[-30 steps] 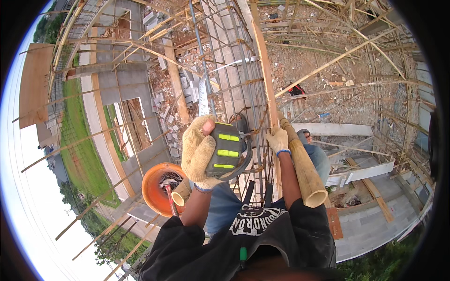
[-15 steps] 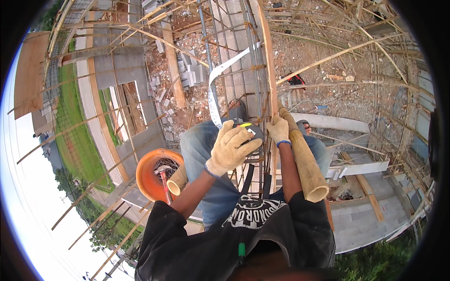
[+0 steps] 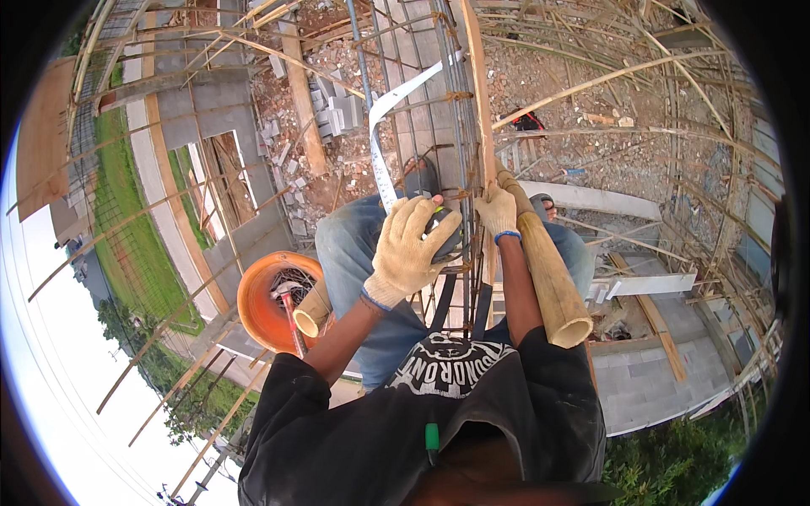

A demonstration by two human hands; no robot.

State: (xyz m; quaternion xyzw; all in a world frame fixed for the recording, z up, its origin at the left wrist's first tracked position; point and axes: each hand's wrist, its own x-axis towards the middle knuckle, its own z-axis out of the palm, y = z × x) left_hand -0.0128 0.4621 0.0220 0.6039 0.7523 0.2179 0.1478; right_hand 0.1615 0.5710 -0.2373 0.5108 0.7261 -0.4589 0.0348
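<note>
My left hand, in a cream knitted glove, is closed around a dark tape measure above my knees. Its white blade rises from beside the glove, bends, and runs away to the reinforcing bars. My gloved right hand is closed on the near part of a long wooden board; its fingertips are partly hidden. A thick bamboo pole lies just right of that hand, alongside my right forearm.
An orange bucket at my left holds a red-handled hammer, wire pieces and a bamboo piece. Bamboo scaffold poles cross at right. Far below lie rubble and grey blocks. My sandalled foot is beside the bars.
My left hand has wrapped further over the tape measure, covering its bright yellow part more. The blade stays extended. My right hand keeps its place on the board; the view has shifted slightly.
</note>
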